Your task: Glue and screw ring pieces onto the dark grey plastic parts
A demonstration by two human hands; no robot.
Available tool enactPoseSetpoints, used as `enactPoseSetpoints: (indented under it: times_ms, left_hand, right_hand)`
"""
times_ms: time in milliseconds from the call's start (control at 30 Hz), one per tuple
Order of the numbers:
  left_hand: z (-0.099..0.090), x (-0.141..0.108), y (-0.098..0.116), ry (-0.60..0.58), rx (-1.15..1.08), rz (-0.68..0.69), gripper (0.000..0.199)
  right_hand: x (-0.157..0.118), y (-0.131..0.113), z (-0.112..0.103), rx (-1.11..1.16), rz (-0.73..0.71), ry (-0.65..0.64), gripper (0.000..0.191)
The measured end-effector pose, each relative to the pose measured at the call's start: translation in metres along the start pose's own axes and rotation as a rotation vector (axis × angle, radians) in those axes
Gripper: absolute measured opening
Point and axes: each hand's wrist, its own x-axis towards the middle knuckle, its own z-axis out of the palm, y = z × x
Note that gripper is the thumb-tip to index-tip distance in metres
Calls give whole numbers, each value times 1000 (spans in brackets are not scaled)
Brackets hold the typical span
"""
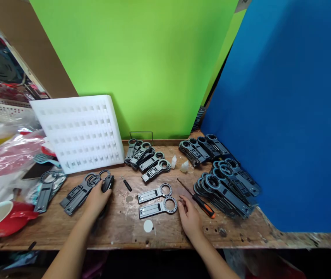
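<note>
My left hand (pixel 98 198) is closed around a dark ring-ended plastic part (pixel 108 183) at the left of the bench; the palm hides much of it. Beside that hand lies a small stack of grey ring-ended parts (pixel 76 193). My right hand (pixel 191 220) rests on the wood with its fingers loosely bent and apart, close to the ring of the nearer grey part (pixel 150 209). A second grey part (pixel 149 195) lies just behind it, roughly parallel. Right of my right hand is an orange-and-black screwdriver (pixel 201 202).
Piles of ring-ended parts stand at back centre (pixel 153 161), back right (pixel 201 149) and right (pixel 226 186). A small black screwdriver (pixel 126 183), two small white bottles (pixel 184 167), a white foam block (pixel 81 133) and a red cup (pixel 14 219) are around. Green (pixel 136 69) and blue (pixel 284 116) boards border the bench.
</note>
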Motion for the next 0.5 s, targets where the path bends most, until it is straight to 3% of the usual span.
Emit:
enactPoseSetpoints:
  times_ms: [133,233,300,400,500]
  left_hand:
    - [-13,-12,-3,-115,-190,-28,58]
    - [-15,-34,5,-168,-320,-18,54]
    - [-8,-56,19,-232,-445,-15,51]
    - [11,-93,45,-397,-742,-102,47]
    - [30,-120,65,-459,-868,-165,44]
  right_hand:
    - [-3,-3,-4,24,-39,39,38]
    - [-15,-25,-3,112,-125,16,32]
    - [-27,-50,5,237,-110,-104,29]
    - [-40,-89,25,493,73,-339,38]
    - [-45,-112,38,628,78,-417,51]
